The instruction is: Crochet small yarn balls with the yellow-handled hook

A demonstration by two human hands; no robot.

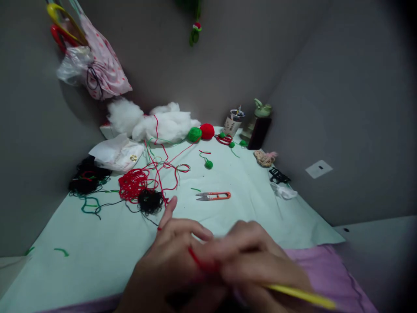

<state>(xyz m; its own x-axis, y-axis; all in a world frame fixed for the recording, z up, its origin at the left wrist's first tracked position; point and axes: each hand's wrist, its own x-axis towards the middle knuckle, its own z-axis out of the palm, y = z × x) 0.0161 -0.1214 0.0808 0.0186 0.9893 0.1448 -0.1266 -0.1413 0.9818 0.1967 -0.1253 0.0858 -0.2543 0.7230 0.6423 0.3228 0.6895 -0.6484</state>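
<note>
My left hand is closed on red yarn, its little finger sticking up with a red strand running from it to the tangled red heap. Against it, my right hand closes round a crochet hook, whose yellow handle slants out at the lower right. The hook's tip and the worked piece are blurred and hidden by fingers. Beyond my hands lie orange thread snips, and a black yarn tangle rests beside the red heap.
White stuffing is piled at the back wall, beside a green yarn ball and a red yarn ball. A cup, a green bottle and a dark phone stand back right. A pink bag hangs left.
</note>
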